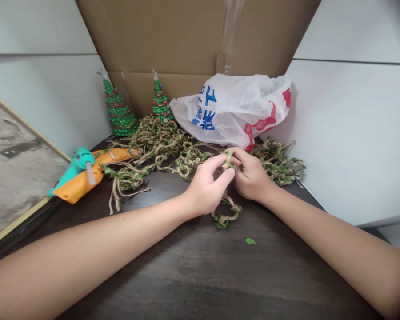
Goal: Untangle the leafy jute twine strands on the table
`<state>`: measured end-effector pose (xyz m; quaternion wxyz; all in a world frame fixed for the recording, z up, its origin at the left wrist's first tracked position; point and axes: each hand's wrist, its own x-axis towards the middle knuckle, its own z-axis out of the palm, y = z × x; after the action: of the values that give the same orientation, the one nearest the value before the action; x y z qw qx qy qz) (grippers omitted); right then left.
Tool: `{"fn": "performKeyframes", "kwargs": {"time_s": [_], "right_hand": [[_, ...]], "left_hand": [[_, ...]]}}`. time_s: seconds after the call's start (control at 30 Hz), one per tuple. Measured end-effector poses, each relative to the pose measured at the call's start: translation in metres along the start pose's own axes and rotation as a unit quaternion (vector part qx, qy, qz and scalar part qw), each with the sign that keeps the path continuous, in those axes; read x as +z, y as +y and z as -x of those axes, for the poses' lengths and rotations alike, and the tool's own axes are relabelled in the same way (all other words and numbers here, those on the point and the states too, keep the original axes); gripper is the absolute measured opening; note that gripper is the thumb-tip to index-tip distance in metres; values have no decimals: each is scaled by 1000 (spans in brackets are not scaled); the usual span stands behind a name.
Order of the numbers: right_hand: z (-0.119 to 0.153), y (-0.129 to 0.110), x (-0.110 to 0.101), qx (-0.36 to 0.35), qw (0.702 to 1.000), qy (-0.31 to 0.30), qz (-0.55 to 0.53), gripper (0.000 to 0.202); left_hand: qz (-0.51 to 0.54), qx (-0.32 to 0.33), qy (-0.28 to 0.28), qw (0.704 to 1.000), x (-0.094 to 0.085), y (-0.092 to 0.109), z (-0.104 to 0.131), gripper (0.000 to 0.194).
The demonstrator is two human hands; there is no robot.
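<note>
My left hand (pixel 208 183) and my right hand (pixel 250 175) meet over the middle of the dark table, both closed on a leafy twine garland (pixel 227 217). Its tan cord with small green leaves shows between the fingertips, and a loop of it hangs down onto the table below my left hand. Behind the hands lies a tangled heap of the same twine (pixel 156 140), with loose cord ends trailing at the left. Another bundle of leafy twine (pixel 276 160) rests just beyond my right hand. My palms hide part of the held cord.
A white plastic bag (pixel 233 104) with blue and red print lies behind the hands. Two small green Christmas trees (pixel 118 109) stand at the back left. A teal and orange glue gun (pixel 83 173) is on the left. One loose leaf (pixel 250 241) lies on the dark table (pixel 186 275).
</note>
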<state>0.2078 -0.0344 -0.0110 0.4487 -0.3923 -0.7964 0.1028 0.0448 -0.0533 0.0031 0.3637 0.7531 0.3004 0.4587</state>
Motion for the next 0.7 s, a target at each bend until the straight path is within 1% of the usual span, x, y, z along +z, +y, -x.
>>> {"fn": "performKeyframes", "kwargs": {"time_s": [0.07,0.13,0.17,0.23,0.33,0.47,0.63,0.7], "right_hand": [[0,0,0,8,1000,-12,-4,15],[0,-2,0,15,1000,-11,6,19],[1,-3,0,15,1000,-4,13,20],[1,-5,-1,9,1000,19,18,20],[3,-9,-3,-4,999,51,13,21],[4,-11,-5,-2,997,72,20,25],[4,-9,-4,7,995,100,24,23],[4,-9,-3,7,995,95,21,20]], "left_hand": [[8,17,8,1000,0,-2,1,32],[-24,17,17,999,1,-5,1,48],[-45,11,22,999,2,-6,1,53],[-87,-7,30,996,3,-8,0,56],[-126,-26,33,991,4,-10,-1,45],[-137,-19,37,990,4,-7,-1,25],[-109,-36,49,992,2,-3,0,6],[-83,-44,54,994,2,-4,0,7]]}}
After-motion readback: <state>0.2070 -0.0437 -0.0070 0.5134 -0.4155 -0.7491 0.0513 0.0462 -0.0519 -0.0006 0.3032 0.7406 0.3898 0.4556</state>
